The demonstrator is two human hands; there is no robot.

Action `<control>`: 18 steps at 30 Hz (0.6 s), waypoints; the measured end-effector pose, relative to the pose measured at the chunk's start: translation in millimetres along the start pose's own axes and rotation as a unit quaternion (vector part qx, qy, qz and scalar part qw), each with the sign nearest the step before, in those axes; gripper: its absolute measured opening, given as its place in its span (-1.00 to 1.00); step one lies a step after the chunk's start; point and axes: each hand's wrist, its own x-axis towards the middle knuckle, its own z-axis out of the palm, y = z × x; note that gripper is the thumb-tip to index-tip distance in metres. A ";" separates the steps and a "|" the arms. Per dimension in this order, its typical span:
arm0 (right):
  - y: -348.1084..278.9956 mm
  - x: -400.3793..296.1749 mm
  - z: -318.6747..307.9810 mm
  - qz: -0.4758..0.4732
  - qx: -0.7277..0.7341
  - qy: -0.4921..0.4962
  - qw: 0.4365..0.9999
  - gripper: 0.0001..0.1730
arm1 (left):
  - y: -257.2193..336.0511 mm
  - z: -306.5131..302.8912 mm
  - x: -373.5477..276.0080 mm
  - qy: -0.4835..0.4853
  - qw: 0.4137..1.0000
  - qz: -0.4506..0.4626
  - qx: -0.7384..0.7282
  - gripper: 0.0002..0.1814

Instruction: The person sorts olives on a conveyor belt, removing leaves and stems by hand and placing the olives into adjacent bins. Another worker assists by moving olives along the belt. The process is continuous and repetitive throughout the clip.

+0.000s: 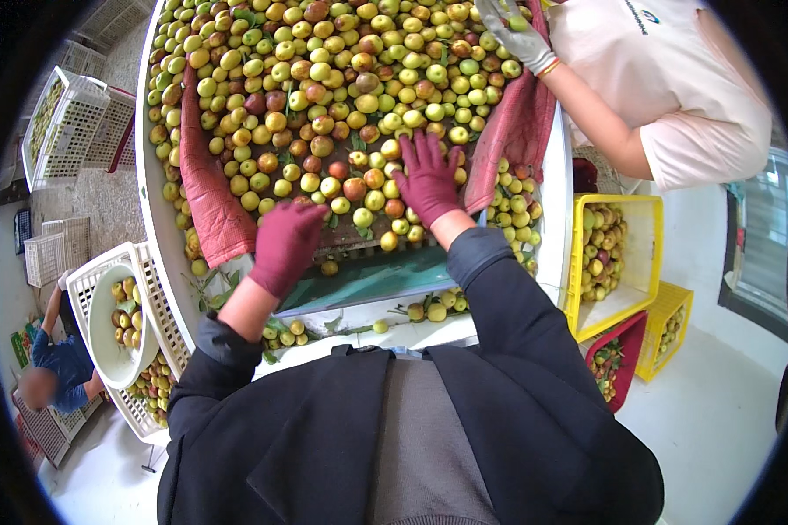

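Note:
Many small green, yellow and reddish jujubes [322,125] cover a white-edged sorting table [146,164] before me. My left hand [289,246], in a maroon glove, is above the near left part of the fruit, fingers curled; whether it holds anything is hidden. My right hand [427,177], in a matching glove, rests palm down on the jujubes with its fingers spread. Red padded cloth strips [213,197] flank the fruit on the left and right. A green sheet [374,279] lies along the near edge, with leaves and stray jujubes below it.
At the upper right, a co-worker's gloved hand [515,36] holds a green fruit. Yellow crates [653,256] and a red basket [630,367] stand at right. At left, a pale basin [102,341] sits on a white crate [134,426]; another person [65,367] is beyond it.

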 end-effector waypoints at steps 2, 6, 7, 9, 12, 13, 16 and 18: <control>-23.2 -15.6 -10.4 -0.014 0.014 -0.054 0.998 -0.23 | -19.6 -5.2 25.1 0.050 0.998 0.015 0.028 -0.74; -56.6 -52.9 -18.3 -0.077 0.049 -0.088 0.992 -0.12 | -65.4 -11.6 86.9 0.143 0.981 0.039 0.126 -0.59; -64.9 -59.6 -23.8 -0.093 0.067 -0.114 0.987 -0.11 | -75.7 -12.5 103.8 0.155 0.975 0.038 0.153 -0.51; -79.5 -70.5 -41.0 -0.128 0.104 -0.165 0.972 -0.08 | -86.0 -15.2 130.6 0.145 0.968 -0.016 0.202 -0.39; -80.3 -75.2 -45.1 -0.175 0.256 -0.114 0.944 -0.21 | -103.2 -1.7 144.7 0.125 0.959 -0.065 0.247 -0.27; -74.7 -65.9 -48.1 -0.170 0.280 -0.107 0.939 -0.33 | -102.0 5.4 150.1 0.130 0.955 -0.075 0.257 -0.26; -47.1 -21.1 -45.7 -0.161 0.314 0.006 0.936 -0.44 | -74.8 17.1 129.8 0.059 0.962 -0.110 0.244 -0.33; -23.4 31.1 -47.9 -0.157 0.271 0.079 0.946 -0.44 | -52.1 11.0 111.8 0.007 0.955 -0.109 0.277 -0.38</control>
